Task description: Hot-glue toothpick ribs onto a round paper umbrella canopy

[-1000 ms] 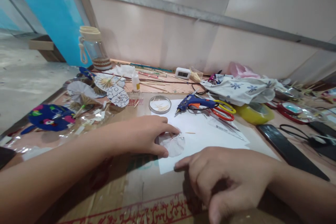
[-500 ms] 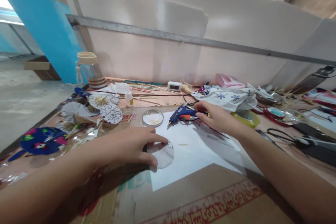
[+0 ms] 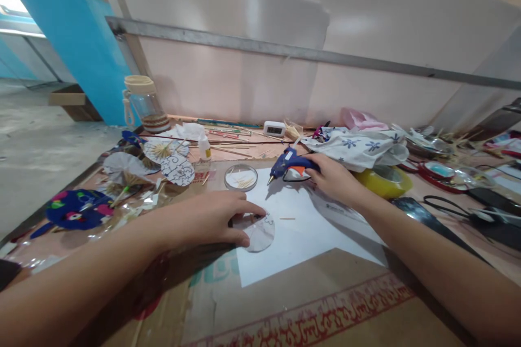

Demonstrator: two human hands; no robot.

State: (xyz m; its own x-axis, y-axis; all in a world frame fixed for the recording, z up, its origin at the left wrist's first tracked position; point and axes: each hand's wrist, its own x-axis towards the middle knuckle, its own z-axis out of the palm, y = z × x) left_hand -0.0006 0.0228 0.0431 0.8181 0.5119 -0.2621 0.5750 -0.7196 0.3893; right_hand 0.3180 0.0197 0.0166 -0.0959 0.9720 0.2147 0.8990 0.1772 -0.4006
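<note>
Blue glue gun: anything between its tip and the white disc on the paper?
Only the left hand, its index fingertip at the far edge of the disc; otherwise white paper. The toothpick lies further right.

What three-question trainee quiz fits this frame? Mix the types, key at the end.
1. Open: what does the right hand hold?

2. True or false: the left hand is at the round pale disc, with its thumb and a finger spread apart.

3. Multiple choice: where does the lone thin stick lie?
A) in the round dish
B) on the white paper
C) on the yellow tape roll

Key: 1. The blue glue gun. 2. True. 3. B.
</note>
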